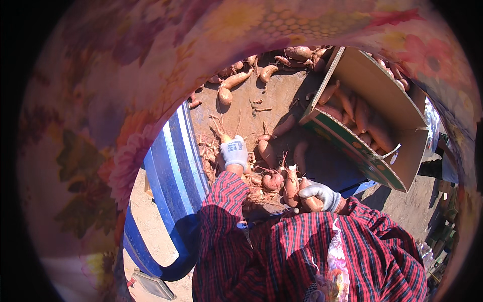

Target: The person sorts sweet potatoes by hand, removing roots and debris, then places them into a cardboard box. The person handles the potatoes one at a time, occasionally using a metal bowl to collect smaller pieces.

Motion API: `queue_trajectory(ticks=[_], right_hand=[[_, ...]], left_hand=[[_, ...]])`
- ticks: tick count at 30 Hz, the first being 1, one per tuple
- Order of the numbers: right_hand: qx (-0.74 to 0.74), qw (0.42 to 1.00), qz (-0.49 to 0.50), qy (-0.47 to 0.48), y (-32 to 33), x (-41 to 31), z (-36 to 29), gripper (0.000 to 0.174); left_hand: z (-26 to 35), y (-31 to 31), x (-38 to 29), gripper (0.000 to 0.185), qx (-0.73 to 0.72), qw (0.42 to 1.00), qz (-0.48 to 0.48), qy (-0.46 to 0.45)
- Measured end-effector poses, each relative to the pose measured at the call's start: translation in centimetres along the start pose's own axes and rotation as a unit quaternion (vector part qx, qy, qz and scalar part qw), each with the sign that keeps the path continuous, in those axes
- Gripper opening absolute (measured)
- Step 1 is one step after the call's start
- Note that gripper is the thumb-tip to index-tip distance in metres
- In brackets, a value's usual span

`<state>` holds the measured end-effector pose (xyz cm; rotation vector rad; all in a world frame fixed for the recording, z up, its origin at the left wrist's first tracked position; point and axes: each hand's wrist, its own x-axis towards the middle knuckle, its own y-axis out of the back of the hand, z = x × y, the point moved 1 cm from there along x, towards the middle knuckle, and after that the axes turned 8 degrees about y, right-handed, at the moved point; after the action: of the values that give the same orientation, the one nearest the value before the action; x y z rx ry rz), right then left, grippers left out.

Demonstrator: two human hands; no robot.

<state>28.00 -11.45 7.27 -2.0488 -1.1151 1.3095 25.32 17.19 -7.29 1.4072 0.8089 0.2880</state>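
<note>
My left hand, in a whitish glove bearing print, closes over a pale sweet potato root; its thin forked end sticks out past the fingers, which are mostly hidden. Close to my body, my right hand, gloved in grey-white, grips a sweet potato. Against that one stands a stubby sweet potato with a cut-looking pale top. Just left of it lies a knobbly reddish sweet potato with stringy rootlets. Small broken roots are strewn between my two hands.
To the right, a tilted cardboard box holds several sweet potatoes. More sweet potatoes lie along the far side of the dirty brown surface. A ribbed blue side panel borders it at left. Floral fabric frames the view.
</note>
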Motion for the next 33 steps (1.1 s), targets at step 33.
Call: queue_trajectory(ticks=[33], right_hand=[[0.231,0.968,-0.043,0.092,3.4,-1.6,2.8,0.037]], left_hand=[[5.9,4.6,-12.3,0.020,-0.686,0.726,-0.044,-0.025]])
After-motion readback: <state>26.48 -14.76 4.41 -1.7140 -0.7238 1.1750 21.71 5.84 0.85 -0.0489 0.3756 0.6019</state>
